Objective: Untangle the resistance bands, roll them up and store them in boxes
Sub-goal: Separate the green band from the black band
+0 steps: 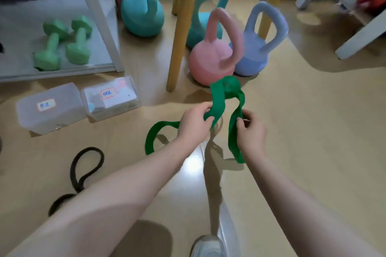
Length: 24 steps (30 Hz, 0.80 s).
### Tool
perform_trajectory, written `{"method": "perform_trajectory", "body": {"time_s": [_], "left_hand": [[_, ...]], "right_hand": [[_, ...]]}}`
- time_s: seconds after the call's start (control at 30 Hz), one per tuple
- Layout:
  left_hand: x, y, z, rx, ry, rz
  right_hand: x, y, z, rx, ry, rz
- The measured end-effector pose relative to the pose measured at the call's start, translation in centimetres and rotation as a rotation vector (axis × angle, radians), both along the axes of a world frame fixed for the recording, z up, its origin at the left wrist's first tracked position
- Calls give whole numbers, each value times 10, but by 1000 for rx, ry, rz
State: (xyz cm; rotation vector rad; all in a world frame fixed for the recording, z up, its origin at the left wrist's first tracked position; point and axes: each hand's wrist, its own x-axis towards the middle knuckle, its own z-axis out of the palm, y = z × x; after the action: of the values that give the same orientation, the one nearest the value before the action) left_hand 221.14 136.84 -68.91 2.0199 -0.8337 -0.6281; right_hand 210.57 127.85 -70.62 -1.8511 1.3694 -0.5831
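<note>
Both hands are raised above the floor [292, 152] with a green band [217, 98] strung between them. The left hand [194, 123] has its fingers curled round one strand, thumb on top, and the band's loose end curves out behind the wrist in a loop to the left. The right hand [250, 129] pinches the other strand between thumb and bent fingers, and the tail hangs down past the wrist. Between the hands the band rises into a twisted knot-like bunch in front of a pink kettlebell [211, 62]; how the strands cross inside that bunch is hard to make out. A black band [83, 165] lies on the floor to the left, and its lower part is hidden behind the left forearm. Two clear plastic boxes [52, 110] with lids on and labels sit side by side on the floor farther left; the writing on the labels is too blurred to read. Behind stand more kettlebells, teal [142, 12] and blue [254, 56], beside wooden table legs [181, 33]. Green dumbbells [62, 44] lie on a low shelf. A shoe [208, 246] is cut off at the bottom edge.
</note>
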Motion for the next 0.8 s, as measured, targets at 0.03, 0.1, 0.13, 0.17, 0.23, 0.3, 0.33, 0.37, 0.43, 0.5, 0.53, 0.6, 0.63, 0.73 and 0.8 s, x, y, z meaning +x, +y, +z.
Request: {"method": "perform_trajectory", "body": {"time_s": [0.03, 0.1, 0.13, 0.17, 0.23, 0.3, 0.33, 0.37, 0.43, 0.5, 0.53, 0.6, 0.63, 0.73, 0.8], "left_hand": [[-10, -13, -6, -19, -9, -4], [-27, -36, -28, 16, -62, -51], [-34, -43, -42, 81, -94, -80], [-39, -47, -58, 168, -119, -107], [-43, -41, -84, 294, -113, -124], [-41, -20, -103, 344, -64, -93], [-37, -4, -111, 375, -49, -80], [-32, 13, -117, 413, -43, -73], [-18, 50, -125, 496, -42, -52], [-1, 88, -127, 549, -44, 25], [6, 109, -125, 565, -48, 87], [16, 154, -119, 566, -76, 231], [19, 178, -115, 561, -97, 301], [22, 248, -105, 589, -85, 487], [23, 289, -102, 633, -75, 597]], "right_hand": [[-6, -10, -3, -26, 0, 1], [-15, -25, -18, -51, 47, 49], [-20, -29, -29, -44, 103, 94], [-24, -31, -42, -33, 178, 133], [-32, -29, -63, -30, 336, 153], [-35, -20, -72, -64, 369, 170], [-33, -13, -75, -73, 338, 228], [-29, -5, -76, -54, 305, 323], [-13, 16, -81, 37, 298, 577], [11, 37, -86, 120, 358, 816], [25, 50, -88, 147, 386, 920], [54, 80, -93, 161, 421, 1133], [67, 98, -96, 148, 429, 1246], [101, 155, -102, 126, 423, 1526], [120, 193, -103, 77, 375, 1650]]}}
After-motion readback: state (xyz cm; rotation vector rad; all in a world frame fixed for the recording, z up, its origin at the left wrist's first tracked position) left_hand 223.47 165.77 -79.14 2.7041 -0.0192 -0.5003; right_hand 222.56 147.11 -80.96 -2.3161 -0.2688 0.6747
